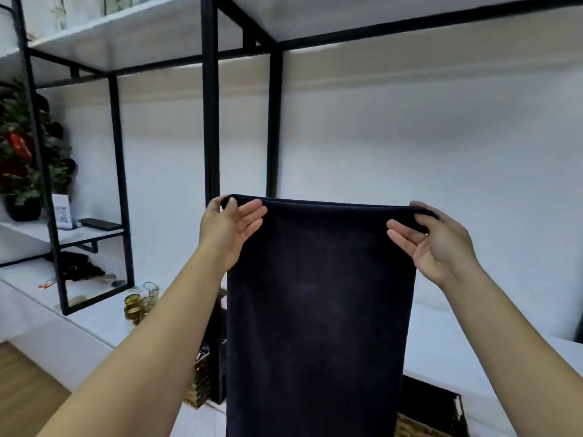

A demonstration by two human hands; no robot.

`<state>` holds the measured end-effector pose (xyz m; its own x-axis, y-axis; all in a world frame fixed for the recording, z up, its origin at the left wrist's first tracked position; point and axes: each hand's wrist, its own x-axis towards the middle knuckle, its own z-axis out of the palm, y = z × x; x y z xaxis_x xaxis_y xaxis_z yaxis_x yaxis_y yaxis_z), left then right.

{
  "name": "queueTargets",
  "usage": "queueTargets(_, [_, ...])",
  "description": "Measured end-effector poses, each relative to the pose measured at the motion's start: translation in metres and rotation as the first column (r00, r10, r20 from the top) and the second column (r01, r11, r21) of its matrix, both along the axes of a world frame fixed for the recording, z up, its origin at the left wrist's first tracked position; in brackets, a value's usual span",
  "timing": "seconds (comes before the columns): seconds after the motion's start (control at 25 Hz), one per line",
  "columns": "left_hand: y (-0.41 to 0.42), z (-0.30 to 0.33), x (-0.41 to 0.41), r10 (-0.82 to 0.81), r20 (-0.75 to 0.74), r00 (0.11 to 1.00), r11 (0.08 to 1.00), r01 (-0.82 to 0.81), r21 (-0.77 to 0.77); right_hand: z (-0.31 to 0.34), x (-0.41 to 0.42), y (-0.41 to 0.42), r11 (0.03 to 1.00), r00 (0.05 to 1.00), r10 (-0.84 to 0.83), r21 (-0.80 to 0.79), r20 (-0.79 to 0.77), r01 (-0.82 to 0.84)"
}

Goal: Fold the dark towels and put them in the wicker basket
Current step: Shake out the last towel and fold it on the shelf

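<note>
Right now a dark towel (318, 310) hangs in front of the person, held up by its top edge so it drops straight down out of view. The left hand (232, 230) pinches the top left corner between thumb and fingers, and the right hand (433, 244) pinches the top right corner likewise, the other fingers loosely spread. The cloth looks soft, limp and fairly light, with a matt, faintly napped surface; it should sag wherever it is unsupported, so the corners and the top hem are the sensible places to hold, and it is unlikely to slip. Just behind its lower part, the wicker basket (419, 425) shows at the bottom right, coarse woven straw with a dark lining, and another woven piece (198, 386) peeps out left of the towel. Both rest on a white desk (457, 342). Farther left stand yellowish glasses (140, 302), then a black metal shelf frame (209, 105) with white boards, and a potted plant (22, 159) with red blooms.
</note>
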<state>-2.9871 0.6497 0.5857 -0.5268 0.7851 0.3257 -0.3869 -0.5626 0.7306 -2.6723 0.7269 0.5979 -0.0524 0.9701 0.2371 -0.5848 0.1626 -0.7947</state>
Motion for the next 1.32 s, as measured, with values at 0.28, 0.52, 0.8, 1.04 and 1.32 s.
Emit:
queueTargets(0.28, [0.147, -0.005, 0.042, -0.117, -0.104, 0.988, 0.991, 0.109, -0.079, -0.014, 0.049, 0.107, 0.983, 0.983, -0.184, 0.017, 0.014, 0.183])
queueTargets(0.52, [0.311, -0.085, 0.045, -0.239, -0.214, 0.947, 0.904, 0.137, -0.405, -0.106, 0.062, 0.268, 0.930, 0.956, -0.232, -0.247, 0.177, 0.272])
queueTargets(0.8, [0.440, -0.238, 0.050, -0.322, -0.120, 0.939, 0.669, 0.136, -0.731, -0.260, 0.069, 0.392, 0.759, 0.951, -0.150, -0.586, 0.269, 0.285])
queueTargets(1.04, [0.458, -0.247, 0.047, -0.321, -0.117, 0.940, 0.679, 0.142, -0.721, -0.266, 0.072, 0.392, 0.822, 0.930, -0.122, -0.490, 0.347, 0.291])
queueTargets(1.32, [0.423, -0.248, 0.021, -0.518, -0.680, 0.519, 0.659, -0.265, -0.704, -0.274, 0.090, 0.339, 0.952, 0.392, -0.068, -0.059, 0.918, 0.302])
